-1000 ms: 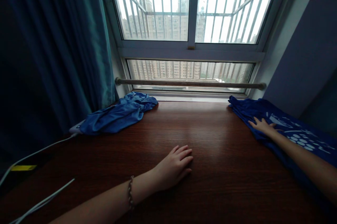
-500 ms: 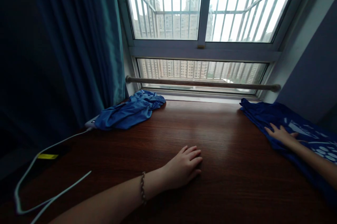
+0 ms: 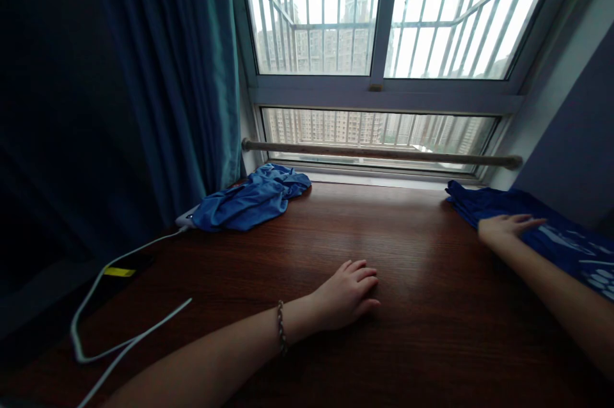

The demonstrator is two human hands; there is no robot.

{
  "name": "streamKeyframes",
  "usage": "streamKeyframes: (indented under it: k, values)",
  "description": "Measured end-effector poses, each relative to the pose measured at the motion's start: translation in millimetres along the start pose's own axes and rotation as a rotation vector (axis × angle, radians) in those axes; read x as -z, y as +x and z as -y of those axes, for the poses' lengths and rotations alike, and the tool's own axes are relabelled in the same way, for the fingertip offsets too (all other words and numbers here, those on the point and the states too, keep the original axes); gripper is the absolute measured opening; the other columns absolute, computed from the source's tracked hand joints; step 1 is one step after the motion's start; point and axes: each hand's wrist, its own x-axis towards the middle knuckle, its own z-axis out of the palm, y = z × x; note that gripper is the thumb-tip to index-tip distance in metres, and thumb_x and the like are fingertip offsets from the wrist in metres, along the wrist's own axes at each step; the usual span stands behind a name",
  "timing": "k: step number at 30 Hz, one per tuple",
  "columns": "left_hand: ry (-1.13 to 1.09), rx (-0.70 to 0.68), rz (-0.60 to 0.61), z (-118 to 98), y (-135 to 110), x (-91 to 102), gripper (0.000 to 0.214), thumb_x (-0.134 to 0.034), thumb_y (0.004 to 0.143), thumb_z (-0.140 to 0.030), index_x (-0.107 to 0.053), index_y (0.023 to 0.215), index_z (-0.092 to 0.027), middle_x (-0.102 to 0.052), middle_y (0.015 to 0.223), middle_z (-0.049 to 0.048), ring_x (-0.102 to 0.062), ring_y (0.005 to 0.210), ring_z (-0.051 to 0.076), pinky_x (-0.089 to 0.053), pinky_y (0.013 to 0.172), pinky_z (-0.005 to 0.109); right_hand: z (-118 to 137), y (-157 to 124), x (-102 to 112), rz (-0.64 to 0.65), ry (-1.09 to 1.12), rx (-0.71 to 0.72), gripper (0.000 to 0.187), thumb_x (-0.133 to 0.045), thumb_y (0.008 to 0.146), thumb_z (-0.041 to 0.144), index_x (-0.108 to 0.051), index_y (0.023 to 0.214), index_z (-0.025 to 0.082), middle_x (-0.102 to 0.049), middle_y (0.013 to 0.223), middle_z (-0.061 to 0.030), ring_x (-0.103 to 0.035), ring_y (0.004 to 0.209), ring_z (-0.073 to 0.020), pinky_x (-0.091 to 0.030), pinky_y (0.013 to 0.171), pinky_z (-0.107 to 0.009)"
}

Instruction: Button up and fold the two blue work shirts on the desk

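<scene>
Blue-green curtain [image 3: 167, 75] cloth hangs down past the far left corner of the surface [image 3: 407, 254], which is dark brown wood and shiny. A white cable [image 3: 144, 243] loops along the left edge, near a small yellow label [image 3: 119, 272]. At the far left corner lies a crumpled blue cloth [image 3: 249, 200], and one end of it covers where the cable starts. The left hand [image 3: 348, 290] lies flat on the wood near the middle of the near edge. It is open, with the fingers close together, and it holds nothing. A thin bracelet [image 3: 282, 330] sits on that wrist. The right hand [image 3: 503, 227] is over by the right edge, at the left border of the dark blue cloth [image 3: 566, 238] with white print. Its fingers are stretched out and point to the right. It grips nothing, and I cannot tell if the palm rests on the cloth. To handle this cloth well, I think the fingers should lie flat on it and move slowly, so it does not bunch up. The left hand can lean on the wood to keep the body steady. There is lots of bare wood between the two cloths. A rod [image 3: 378, 153] and the window [image 3: 384, 11] close off the far edge, and a wall stands close behind the dark blue cloth.
</scene>
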Motion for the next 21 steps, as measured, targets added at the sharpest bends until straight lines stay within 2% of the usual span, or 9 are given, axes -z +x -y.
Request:
streamKeyframes:
  k: [1, 4, 6, 9, 11, 13, 16, 19, 21]
  values:
    - [-0.002, 0.001, 0.001, 0, 0, 0.1, 0.039, -0.044, 0.086, -0.04, -0.045, 0.118, -0.017, -0.045, 0.127, 0.0087, -0.031, 0.123, 0.027, -0.028, 0.102, 0.047, 22, -14, 7, 0.008, -0.076, -0.025, 0.041, -0.034, 0.083, 0.023, -0.061, 0.106, 0.003, -0.042, 0.121, -0.0296, -0.021, 0.117, -0.0532, 0.005, 0.083, -0.071]
    - [-0.006, 0.009, 0.004, -2, -1, 0.1, 0.04, -0.044, 0.086, -0.04, -0.044, 0.119, -0.016, -0.045, 0.127, 0.0088, -0.032, 0.123, 0.026, -0.028, 0.102, 0.046, 85, -68, 21, -0.244, -0.031, 0.363, 0.039, -0.039, 0.081, 0.021, -0.054, 0.117, 0.015, -0.045, 0.125, -0.0157, -0.027, 0.119, -0.0421, -0.003, 0.09, -0.068]
    - [0.003, 0.016, -0.002, -3, -2, 0.0, 0.041, -0.044, 0.086, -0.039, -0.043, 0.119, -0.016, -0.045, 0.128, 0.0096, -0.032, 0.123, 0.026, -0.029, 0.101, 0.045, 113, -103, 23, -0.34, 0.072, 0.493, 0.038, -0.036, 0.084, 0.021, -0.05, 0.12, 0.018, -0.043, 0.129, -0.0114, -0.03, 0.119, -0.0379, -0.012, 0.092, -0.066]
    - [0.057, 0.028, -0.052, 1, 0, 2.8, 0.04, -0.045, 0.085, -0.039, -0.044, 0.118, -0.016, -0.044, 0.128, 0.0101, -0.032, 0.123, 0.024, -0.028, 0.103, 0.042, 129, -137, 20, -0.406, 0.155, 0.673, 0.036, -0.037, 0.085, 0.024, -0.05, 0.118, 0.018, -0.04, 0.132, -0.0076, -0.028, 0.121, -0.0342, -0.016, 0.096, -0.059]
    - [0.127, 0.075, -0.116, 16, 2, 9.2, 0.037, -0.045, 0.085, -0.036, -0.045, 0.116, -0.017, -0.045, 0.127, 0.0099, -0.032, 0.123, 0.022, -0.026, 0.104, 0.041, 127, -145, 17, -0.4, 0.184, 0.762, 0.034, -0.038, 0.085, 0.025, -0.052, 0.116, 0.018, -0.042, 0.131, -0.0062, -0.03, 0.12, -0.0321, -0.017, 0.098, -0.056]
    - [0.23, 0.179, -0.194, 44, 4, 20.6, 0.033, -0.046, 0.085, -0.031, -0.046, 0.115, -0.017, -0.044, 0.127, 0.0104, -0.031, 0.124, 0.023, -0.025, 0.104, 0.042, 122, -145, 15, -0.382, 0.214, 0.777, 0.033, -0.038, 0.086, 0.025, -0.054, 0.113, 0.017, -0.045, 0.128, -0.0068, -0.033, 0.117, -0.0305, -0.02, 0.098, -0.053]
    - [0.433, 0.425, -0.382, 102, -7, 44.4, 0.038, -0.05, 0.082, -0.025, -0.043, 0.118, -0.015, -0.033, 0.134, 0.0146, -0.021, 0.128, 0.029, -0.017, 0.104, 0.05, 118, -140, 13, -0.347, 0.249, 0.771, 0.032, -0.037, 0.086, 0.025, -0.056, 0.11, 0.015, -0.049, 0.123, -0.0088, -0.038, 0.114, -0.029, -0.024, 0.096, -0.048]
    - [0.551, 0.766, -0.674, 161, -39, 66.6, 0.062, -0.055, 0.079, -0.024, -0.025, 0.13, -0.009, -0.009, 0.141, 0.0217, -0.01, 0.128, 0.039, -0.013, 0.1, 0.057, 119, -137, 10, -0.301, 0.284, 0.791, 0.031, -0.037, 0.086, 0.025, -0.057, 0.107, 0.014, -0.052, 0.118, -0.0103, -0.044, 0.108, -0.0263, -0.03, 0.093, -0.043]
    - [0.492, 0.966, -0.749, 189, -67, 75.9, 0.068, -0.055, 0.078, -0.023, -0.017, 0.131, -0.005, -0.01, 0.139, 0.0256, -0.018, 0.124, 0.041, -0.022, 0.097, 0.055, 121, -137, 7, -0.269, 0.311, 0.806, 0.03, -0.036, 0.086, 0.025, -0.058, 0.104, 0.013, -0.055, 0.114, -0.0107, -0.048, 0.104, -0.0242, -0.033, 0.091, -0.039]
